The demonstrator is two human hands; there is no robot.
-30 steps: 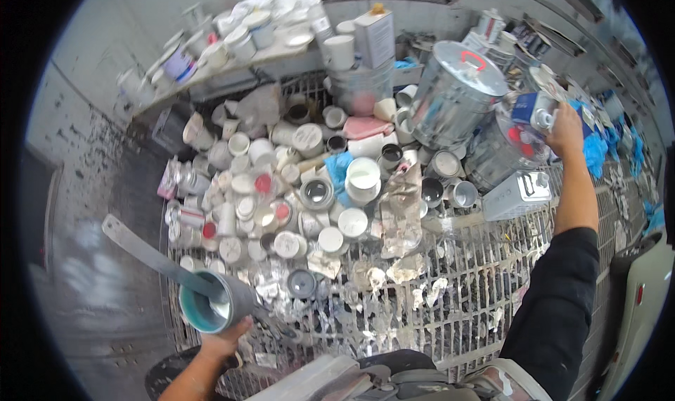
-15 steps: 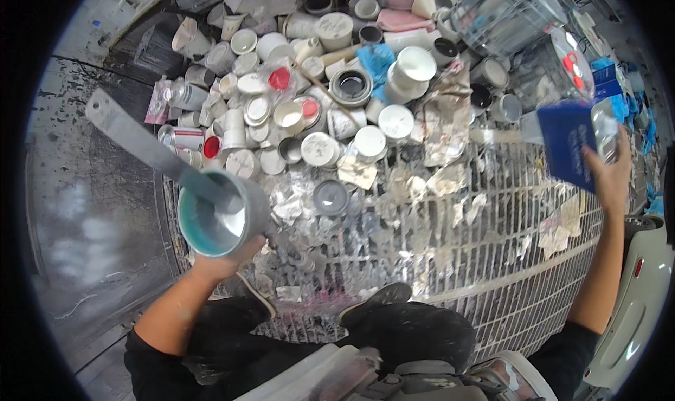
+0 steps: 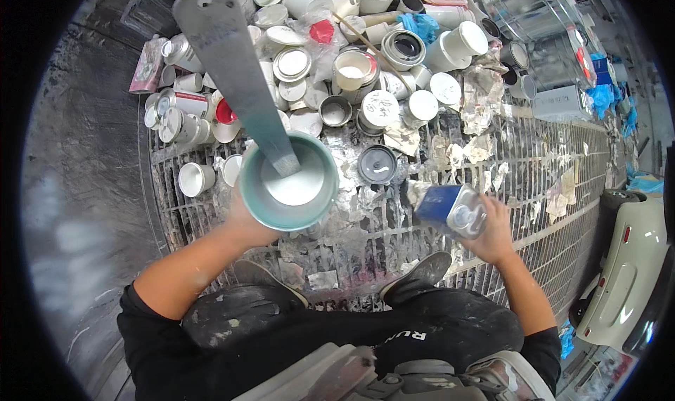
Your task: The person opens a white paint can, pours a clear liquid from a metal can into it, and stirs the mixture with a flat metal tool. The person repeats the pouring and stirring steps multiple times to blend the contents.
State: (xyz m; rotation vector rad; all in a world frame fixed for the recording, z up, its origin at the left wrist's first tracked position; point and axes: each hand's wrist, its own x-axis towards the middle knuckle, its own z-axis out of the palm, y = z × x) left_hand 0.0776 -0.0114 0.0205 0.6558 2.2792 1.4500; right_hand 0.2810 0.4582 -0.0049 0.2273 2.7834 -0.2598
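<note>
My left hand [image 3: 249, 220] is closed round a teal-lined cup [image 3: 313, 201] holding white liquid [image 3: 295, 189]. A long metal paddle [image 3: 246, 85] with a hole at its top leans out of the cup. My right hand [image 3: 491, 229] grips a blue and silver rectangular can [image 3: 439, 208] by its capped end, right of the cup and tilted over the grating. A dark round tub [image 3: 377, 163] sits between the two, a little higher in the view. A small white cup [image 3: 197, 179] lies left of the teal cup.
A dense pile of used cups, cans and lids [image 3: 378, 109] covers the grating [image 3: 534, 246] beyond my hands. Large metal cans [image 3: 552, 56] stand at back right, a silver canister [image 3: 562, 104] below them. A pale car body part [image 3: 626, 274] is at far right. My shoes [image 3: 425, 271] rest on the grating.
My right hand has brought the blue can down and leftward from the back right toward the teal cup. My left hand, with cup and paddle, has moved up and rightward in the view.
</note>
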